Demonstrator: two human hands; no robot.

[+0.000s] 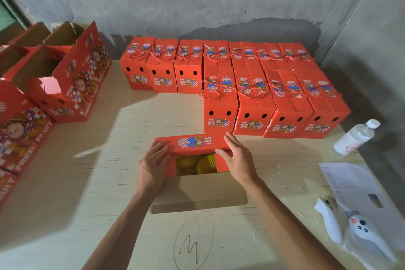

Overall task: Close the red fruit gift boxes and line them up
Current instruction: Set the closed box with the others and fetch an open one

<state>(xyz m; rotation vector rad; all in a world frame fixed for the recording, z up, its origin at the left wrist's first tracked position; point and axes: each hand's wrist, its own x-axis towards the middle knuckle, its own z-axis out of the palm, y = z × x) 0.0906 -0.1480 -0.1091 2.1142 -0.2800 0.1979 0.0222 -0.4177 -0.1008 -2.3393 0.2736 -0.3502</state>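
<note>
Half-open red box (192, 144), yellow fruit (197, 163) showing. Left hand (153, 164) and right hand (235, 155) flat on flaps, fingers straight. Closed boxes (274, 103) just behind; bottle (356, 137) right.

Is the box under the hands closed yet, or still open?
Still open. The box has its far red flap folding over under both hands, but yellow fruit shows through the gap and the near brown flap lies flat outward.

Half-open red gift box (192, 144) showing yellow fruit (197, 163), before two rows of closed boxes (252, 85).
</note>
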